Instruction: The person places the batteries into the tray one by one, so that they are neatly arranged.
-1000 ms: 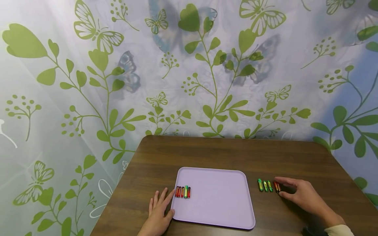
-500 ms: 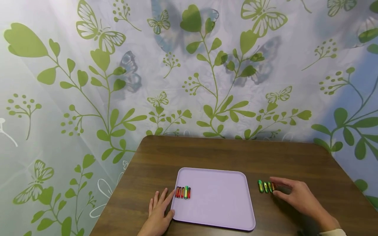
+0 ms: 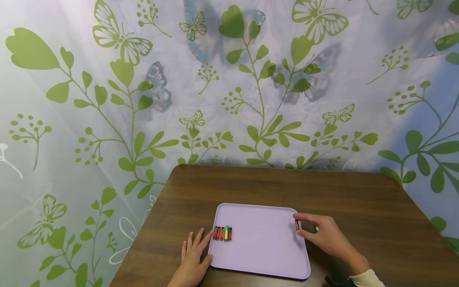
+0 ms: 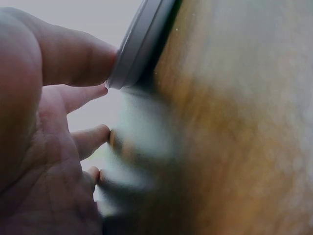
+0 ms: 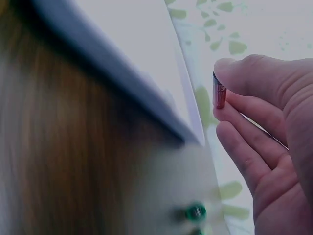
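My right hand (image 3: pixel 328 236) pinches a small red-and-black battery (image 3: pixel 297 225) between thumb and fingertips, above the right rim of the lilac tray (image 3: pixel 265 243). In the right wrist view the battery (image 5: pixel 220 92) stands upright between the thumb and a finger. My left hand (image 3: pixel 191 259) lies at the tray's left edge with its fingers spread; in the left wrist view the thumb touches the tray rim (image 4: pixel 134 46). Inside the tray, near its left side, several red batteries (image 3: pixel 218 233) and one green battery (image 3: pixel 226 233) stand in a row.
Behind my right hand a bit of a green battery (image 3: pixel 317 229) shows on the brown wooden table (image 3: pixel 251 183). Green batteries (image 5: pixel 196 212) also appear low in the right wrist view. A curtain (image 3: pixel 201 91) with leaves and butterflies hangs beyond the table.
My right hand has moved left from the batteries on the table to the tray's right rim, carrying a red-and-black battery. My left hand has stayed in place.
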Demonstrator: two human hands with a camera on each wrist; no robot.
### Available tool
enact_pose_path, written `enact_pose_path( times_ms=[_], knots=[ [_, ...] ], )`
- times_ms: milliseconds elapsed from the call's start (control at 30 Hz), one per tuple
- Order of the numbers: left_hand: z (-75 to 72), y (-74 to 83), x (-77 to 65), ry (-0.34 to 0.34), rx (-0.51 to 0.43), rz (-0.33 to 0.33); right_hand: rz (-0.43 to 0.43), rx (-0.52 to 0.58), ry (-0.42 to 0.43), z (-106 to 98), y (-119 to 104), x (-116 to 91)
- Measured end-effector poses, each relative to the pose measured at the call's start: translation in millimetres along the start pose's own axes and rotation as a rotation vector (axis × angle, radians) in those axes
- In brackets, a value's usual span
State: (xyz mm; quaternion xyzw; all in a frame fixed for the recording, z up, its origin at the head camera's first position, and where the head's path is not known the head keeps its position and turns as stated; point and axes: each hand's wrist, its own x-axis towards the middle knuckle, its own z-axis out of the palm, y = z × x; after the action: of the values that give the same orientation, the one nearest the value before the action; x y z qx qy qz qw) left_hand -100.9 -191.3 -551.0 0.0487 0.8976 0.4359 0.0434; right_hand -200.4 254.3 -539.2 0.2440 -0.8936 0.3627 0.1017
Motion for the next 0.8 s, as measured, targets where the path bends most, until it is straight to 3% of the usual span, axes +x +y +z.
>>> enact_pose_path(
  times_ms=[433, 800],
  knots=[
    [2.2, -7.8, -0.2, 0.048, -0.036, 0.059, -0.085, 0.134, 0.005, 47, -34, 19],
    [-0.4, -2.2, -0.5, 0.018, 0.000, 0.026, -0.093, 0.220, -0.065, 74, -63, 32]
  ],
)
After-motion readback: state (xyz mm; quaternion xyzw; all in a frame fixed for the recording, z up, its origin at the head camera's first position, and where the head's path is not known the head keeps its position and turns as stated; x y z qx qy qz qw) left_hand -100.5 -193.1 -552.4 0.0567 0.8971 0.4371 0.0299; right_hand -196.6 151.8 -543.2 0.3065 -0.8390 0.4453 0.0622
